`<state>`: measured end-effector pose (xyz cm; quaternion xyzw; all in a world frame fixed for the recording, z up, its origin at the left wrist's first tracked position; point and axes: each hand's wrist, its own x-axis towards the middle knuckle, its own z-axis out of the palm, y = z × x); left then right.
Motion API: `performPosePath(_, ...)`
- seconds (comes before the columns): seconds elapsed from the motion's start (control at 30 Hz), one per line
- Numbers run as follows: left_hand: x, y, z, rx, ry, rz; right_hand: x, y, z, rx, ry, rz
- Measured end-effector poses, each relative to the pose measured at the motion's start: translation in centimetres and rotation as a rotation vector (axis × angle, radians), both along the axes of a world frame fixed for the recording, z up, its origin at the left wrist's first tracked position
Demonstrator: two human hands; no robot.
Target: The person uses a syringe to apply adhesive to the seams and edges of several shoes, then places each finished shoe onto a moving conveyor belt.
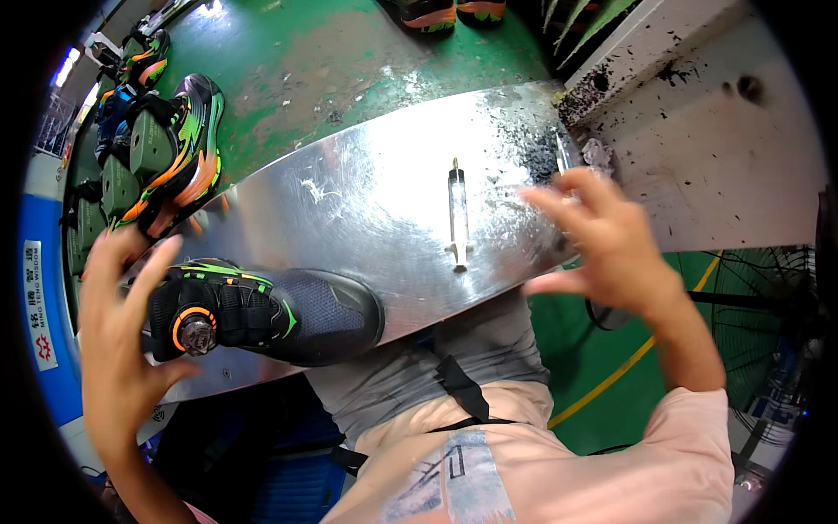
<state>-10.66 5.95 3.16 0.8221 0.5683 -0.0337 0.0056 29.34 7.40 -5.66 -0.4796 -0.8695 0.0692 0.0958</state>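
Note:
A dark sneaker with green and orange trim and a round dial on its tongue lies at the left of the metal worktop, its toe pointing right. Around its heel end hovers my left hand, fingers apart; whether it touches the shoe I cannot tell. A syringe with a white plunger end and a dark tip section rests on the worktop, tip pointing away from me. To the right of it my right hand is raised above the worktop edge, fingers spread, holding nothing.
More sneakers on green-grey shoe lasts stand in a row at the far left. Black residue and a crumpled scrap lie at the worktop's far right, beside a stained pale panel. A fan stands at right.

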Motion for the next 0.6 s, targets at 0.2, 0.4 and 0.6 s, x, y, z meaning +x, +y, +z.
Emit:
performPosePath(0.2, -3.1, -0.4, -3.2, 0.017, -0.411, -0.168, -5.9, 0.8, -4.4, -0.165, 0.123, 0.148)
performPosePath(0.4, -2.5, -8.8, -5.1, 0.284, -0.343, -0.146, -4.3, -3.0, -2.7, -0.610, 0.401, -0.257)
performPosePath(0.6, -1.2, -11.9, -7.2, 0.375, -0.356, -0.055, -1.8, -3.6, -2.4, -0.540, 0.519, -0.252)
